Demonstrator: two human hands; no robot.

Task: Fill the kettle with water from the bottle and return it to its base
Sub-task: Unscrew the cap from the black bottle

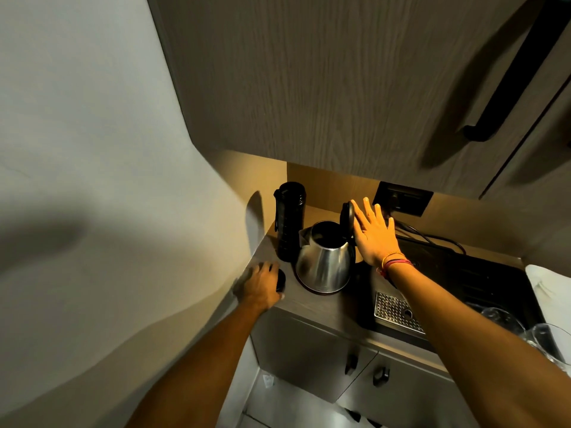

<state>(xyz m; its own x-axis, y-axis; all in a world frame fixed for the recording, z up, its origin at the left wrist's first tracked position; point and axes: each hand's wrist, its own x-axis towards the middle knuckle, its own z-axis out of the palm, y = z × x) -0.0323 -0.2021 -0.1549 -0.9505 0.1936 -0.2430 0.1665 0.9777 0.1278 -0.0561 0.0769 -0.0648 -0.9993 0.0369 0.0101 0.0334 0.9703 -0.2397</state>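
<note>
A steel kettle [324,264] stands on its dark base [312,291] on the counter, its black lid [347,218] flipped up so the mouth is open. My right hand [372,233] is spread flat, fingers apart, against the back of that raised lid. A tall black bottle [289,225] stands upright in the corner just behind and left of the kettle, without its cap. My left hand [261,285] rests on the counter left of the kettle, curled over a small black cap [280,280].
A black sink [457,273] with a perforated metal drain plate [397,312] lies right of the kettle. A wall socket [401,198] with cables sits behind. Glassware [525,330] and a white cloth [550,288] are far right. An overhead cabinet [340,88] hangs low; a wall closes the left.
</note>
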